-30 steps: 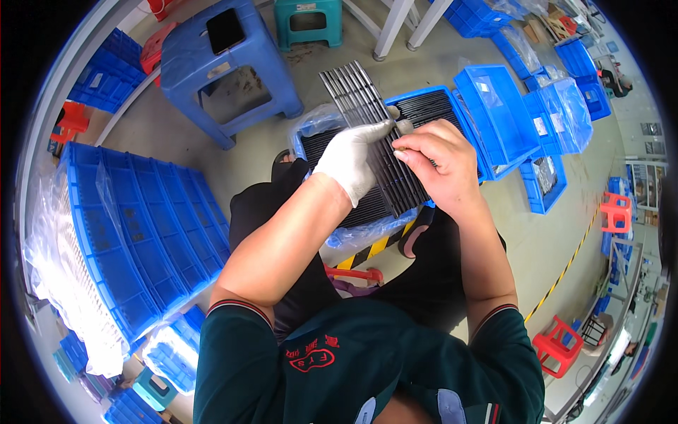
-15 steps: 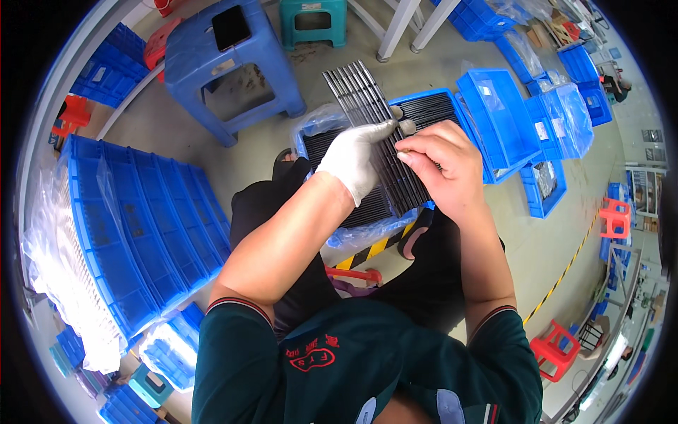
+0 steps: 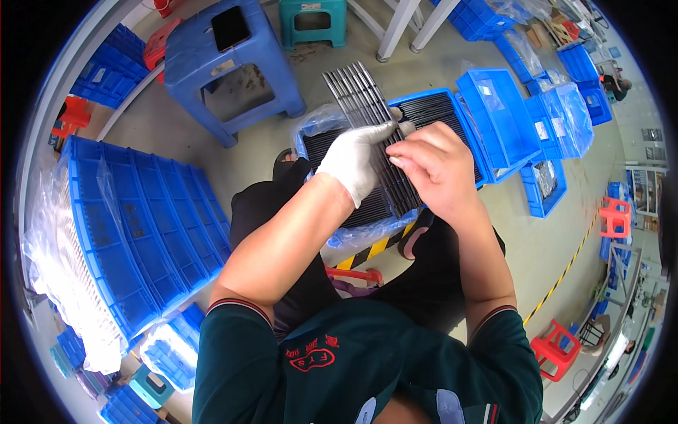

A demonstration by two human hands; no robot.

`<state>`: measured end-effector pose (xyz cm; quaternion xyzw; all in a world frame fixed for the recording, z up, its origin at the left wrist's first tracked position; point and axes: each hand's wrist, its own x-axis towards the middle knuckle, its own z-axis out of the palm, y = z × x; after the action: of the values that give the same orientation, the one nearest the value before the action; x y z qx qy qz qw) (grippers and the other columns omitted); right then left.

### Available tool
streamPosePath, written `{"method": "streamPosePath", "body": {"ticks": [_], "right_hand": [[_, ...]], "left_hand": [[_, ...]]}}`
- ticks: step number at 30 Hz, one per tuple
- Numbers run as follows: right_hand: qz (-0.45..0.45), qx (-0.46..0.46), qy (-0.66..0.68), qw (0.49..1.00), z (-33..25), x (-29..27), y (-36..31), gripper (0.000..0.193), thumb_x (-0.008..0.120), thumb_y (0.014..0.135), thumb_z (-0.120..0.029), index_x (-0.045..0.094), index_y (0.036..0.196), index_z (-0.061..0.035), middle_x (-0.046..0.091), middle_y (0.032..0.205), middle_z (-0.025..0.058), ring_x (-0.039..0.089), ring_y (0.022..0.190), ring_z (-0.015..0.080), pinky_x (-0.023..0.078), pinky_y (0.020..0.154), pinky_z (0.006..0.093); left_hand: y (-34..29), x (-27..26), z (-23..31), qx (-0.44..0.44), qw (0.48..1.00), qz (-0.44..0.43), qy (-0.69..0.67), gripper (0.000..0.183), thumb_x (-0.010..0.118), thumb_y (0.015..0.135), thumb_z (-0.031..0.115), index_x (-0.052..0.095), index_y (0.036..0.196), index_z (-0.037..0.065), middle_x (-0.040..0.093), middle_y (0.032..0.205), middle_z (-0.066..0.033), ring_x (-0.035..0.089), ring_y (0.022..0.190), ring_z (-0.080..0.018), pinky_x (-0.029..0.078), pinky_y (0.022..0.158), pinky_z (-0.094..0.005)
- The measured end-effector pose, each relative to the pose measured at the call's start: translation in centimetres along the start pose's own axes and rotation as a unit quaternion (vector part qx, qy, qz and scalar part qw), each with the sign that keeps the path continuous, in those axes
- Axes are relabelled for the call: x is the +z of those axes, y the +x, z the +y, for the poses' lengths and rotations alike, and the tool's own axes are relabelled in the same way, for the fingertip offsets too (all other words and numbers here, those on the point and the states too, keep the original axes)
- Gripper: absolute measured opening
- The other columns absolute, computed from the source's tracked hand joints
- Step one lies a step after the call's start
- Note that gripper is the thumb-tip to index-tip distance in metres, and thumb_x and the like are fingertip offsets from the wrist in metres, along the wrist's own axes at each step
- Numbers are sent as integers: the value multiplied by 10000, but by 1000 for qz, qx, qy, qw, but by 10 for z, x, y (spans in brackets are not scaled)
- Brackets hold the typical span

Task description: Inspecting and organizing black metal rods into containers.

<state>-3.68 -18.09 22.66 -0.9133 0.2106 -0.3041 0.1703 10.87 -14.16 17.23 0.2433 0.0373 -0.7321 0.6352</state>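
Observation:
My left hand [image 3: 352, 160], in a white glove, is closed around a flat row of slim dark rods [image 3: 358, 93]. The rods lie side by side and slant from upper left to lower right. Bare and pinched, my right hand [image 3: 441, 168] has its thumb and forefinger at the right edge of the row; whatever may be between the fingertips is too small to make out. Below the rods stands a blue bin [image 3: 429, 93] holding many more dark rods [image 3: 431, 108]. Another plastic-lined batch of rods [image 3: 319, 144] shows left of my gloved hand.
A blue stool [image 3: 191, 60] bearing a phone [image 3: 231, 29] stands at the far left, near a green stool [image 3: 313, 25]. Stacked blue crates [image 3: 141, 226] rise on my left. More blue bins [image 3: 496, 116] stand to the right. A red stool [image 3: 555, 350] is at the lower right.
My right hand has shifted slightly left along the rods, its fingertips now further over the row. The left hand and the rods stay in place.

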Motion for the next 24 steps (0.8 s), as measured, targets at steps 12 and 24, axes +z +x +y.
{"method": "streamPosePath", "body": {"ticks": [12, 24], "right_hand": [[-11, -36, -87, 995, 4, 3, -2, 154, 771, 668, -101, 702, 805, -109, 609, 788, 10, 575, 755, 219, 469, 658, 353], [67, 20, 26, 997, -3, 0, -2, 132, 748, 722, -43, 701, 835, -92, 635, 777, 35, 583, 723, 239, 475, 635, 340]], "left_hand": [[-3, 6, -1, 1, 1000, 29, 12, 192, 517, 963, 70, 621, 1119, 30, 660, 1049, -122, 645, 959, -235, 539, 856, -358], [-2, 7, 0, 8, 1000, 2, -5, 224, 494, 975, 71, 595, 1165, 12, 642, 1053, -125, 636, 966, -230, 542, 861, -349]]}}
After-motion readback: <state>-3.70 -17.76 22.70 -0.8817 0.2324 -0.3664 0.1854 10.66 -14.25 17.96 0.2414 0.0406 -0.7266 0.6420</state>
